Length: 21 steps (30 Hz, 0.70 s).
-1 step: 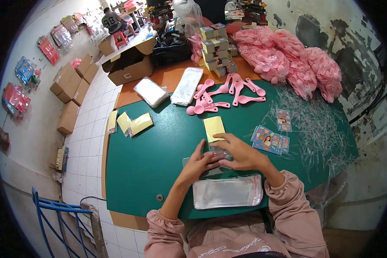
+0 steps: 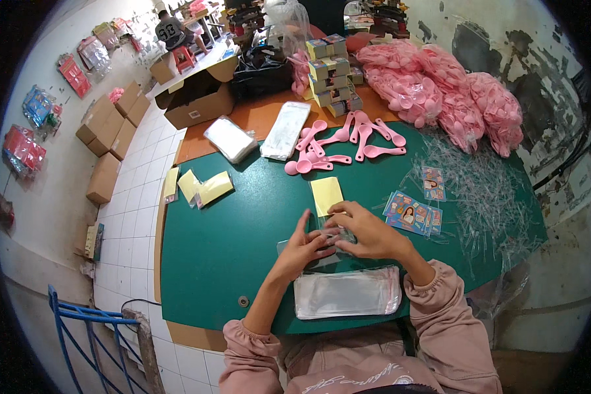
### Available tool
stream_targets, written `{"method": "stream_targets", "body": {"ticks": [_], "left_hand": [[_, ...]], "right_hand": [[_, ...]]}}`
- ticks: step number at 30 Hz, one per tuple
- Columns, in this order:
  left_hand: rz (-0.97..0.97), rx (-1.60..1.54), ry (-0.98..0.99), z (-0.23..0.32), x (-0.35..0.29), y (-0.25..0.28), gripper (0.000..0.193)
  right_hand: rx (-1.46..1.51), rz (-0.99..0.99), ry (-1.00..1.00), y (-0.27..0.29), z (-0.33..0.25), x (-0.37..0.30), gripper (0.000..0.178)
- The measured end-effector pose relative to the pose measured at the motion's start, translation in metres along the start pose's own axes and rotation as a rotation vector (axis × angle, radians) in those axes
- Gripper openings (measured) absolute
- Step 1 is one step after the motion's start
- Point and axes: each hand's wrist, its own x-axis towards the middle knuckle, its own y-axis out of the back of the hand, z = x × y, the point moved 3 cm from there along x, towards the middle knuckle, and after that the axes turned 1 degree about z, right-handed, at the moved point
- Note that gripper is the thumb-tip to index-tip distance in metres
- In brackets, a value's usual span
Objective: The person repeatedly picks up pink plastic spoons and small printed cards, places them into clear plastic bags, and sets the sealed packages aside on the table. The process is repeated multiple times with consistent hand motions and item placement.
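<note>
A yellow card (image 2: 326, 195) lies on the green table in front of me, its lower end reaching into a clear plastic bag (image 2: 326, 258) under my hands. My left hand (image 2: 303, 249) rests over the bag, fingers apart, with the index finger pointing away from me. From the right, my right hand (image 2: 368, 231) arches over the same spot, its fingers bent and spread, one fingertip by the card's lower right corner. The fingertips of both hands come close together over the plastic, partly hiding it. Nearest my body is a stack of clear plastic bags (image 2: 348, 293).
Pink spoons (image 2: 338, 139) lie beyond the card, with bagged yellow cards (image 2: 207, 189) to the left. On the right are blue printed cards (image 2: 412, 215) and scattered clear plastic strips (image 2: 482, 203). Bulging bags of pink spoons (image 2: 440, 98) and a carton (image 2: 197, 108) stand at the back.
My hands have shifted only slightly over the bag. The left index finger and the right fingertips sit a little differently; the card has barely moved.
</note>
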Motion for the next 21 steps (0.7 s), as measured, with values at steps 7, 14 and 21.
{"method": "stream_targets", "body": {"ticks": [7,14,21], "left_hand": [[0.019,-0.013,-0.072,0.002,0.002,0.005,0.082],[0.009,0.023,-0.036,0.004,0.004,0.004,0.078],[0.039,-0.016,-0.014,0.004,0.002,0.003,0.074]], "right_hand": [[-0.216,-0.034,0.02,-0.009,-0.004,-0.002,0.017],[-0.336,0.0,0.061,-0.021,0.002,-0.002,0.011],[-0.38,0.005,0.095,-0.026,0.0,-0.001,0.019]]}}
